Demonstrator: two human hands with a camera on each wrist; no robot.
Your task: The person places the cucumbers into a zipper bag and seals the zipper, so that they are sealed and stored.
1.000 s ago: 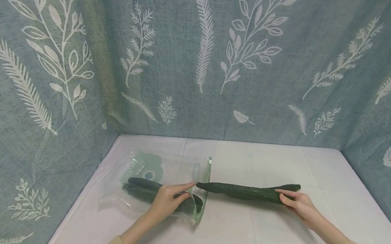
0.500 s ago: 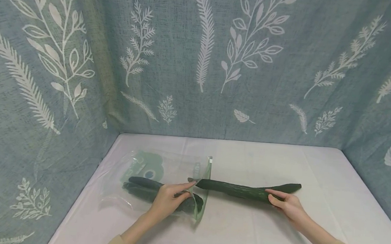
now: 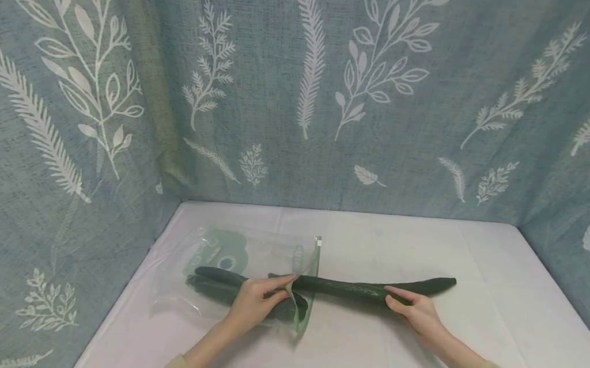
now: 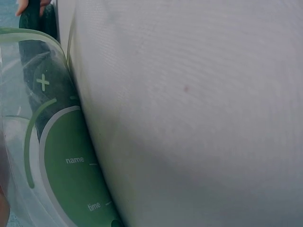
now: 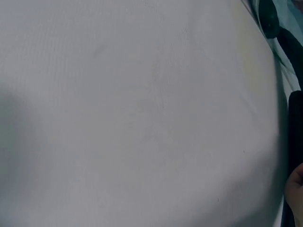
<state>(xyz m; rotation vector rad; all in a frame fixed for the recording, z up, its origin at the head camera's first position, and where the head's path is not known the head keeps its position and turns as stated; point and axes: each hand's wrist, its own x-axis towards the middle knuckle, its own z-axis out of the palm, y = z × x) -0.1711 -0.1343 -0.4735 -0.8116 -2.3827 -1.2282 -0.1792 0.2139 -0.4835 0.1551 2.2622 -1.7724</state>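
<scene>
Lower centre: left hand point(image 3: 257, 301) is pinching the bag point(image 3: 271, 246) at its lip. Right of centre: right hand point(image 3: 417, 316), fingers and thumb, is gripping at least one of two overlapping cucumbers point(image 3: 341, 289), left ends sitting in the bag's mouth.

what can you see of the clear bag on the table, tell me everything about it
The clear bag looks like thin, creased plastic with green printing, including "name" and "time". It lies on the white table toward the person's left, its green-edged mouth open to the right, a white tab at the mouth's far end. Dark green cucumbers lie inside, and the left hand holds its rim.
</scene>
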